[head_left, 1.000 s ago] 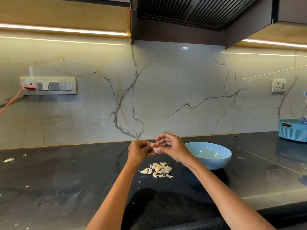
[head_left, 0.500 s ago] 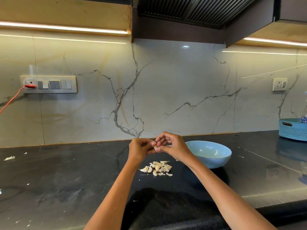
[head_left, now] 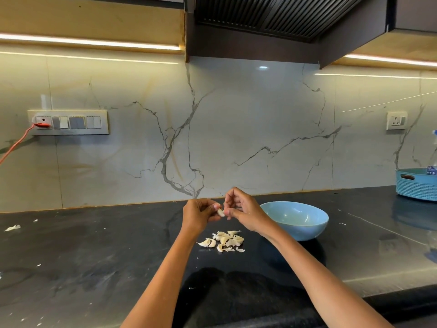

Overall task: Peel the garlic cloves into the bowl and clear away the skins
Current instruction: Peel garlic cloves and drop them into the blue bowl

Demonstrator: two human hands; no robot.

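Here both hands are raised just left of the bowl (head_left: 294,220) and above the tabletop (head_left: 94,256), meeting on a single clove (head_left: 220,212). The left hand (head_left: 199,214) has its fingers curled around the clove, pinching it between thumb and forefinger, while the right hand (head_left: 241,209) pinches at the clove's exposed end with its fingertips (head_left: 227,210), the other fingers curled up and away. By my reading, the step in hand is stripping the skin from this clove. To do it well, the left hand should keep a firm but not crushing pinch near the clove's middle so it cannot spin, and the right should catch a loose edge of skin at the tip with a nail and pull along the length of the clove, not across it, turning the clove a little between pulls. Working this close to the bowl makes sense: once bare, the clove only needs a short carry rightward to drop inside, and the bowl looks empty from here, so the job seems early. In front of the bowl and to its left, below the hands, lies a pile of cloves (head_left: 224,240) on the tabletop, some with papery wisps beside them. Letting each peeled skin fall near that pile, not scattered, would ease the sweep-up later; stray flakes (head_left: 13,227) already sit far left of the bowl.
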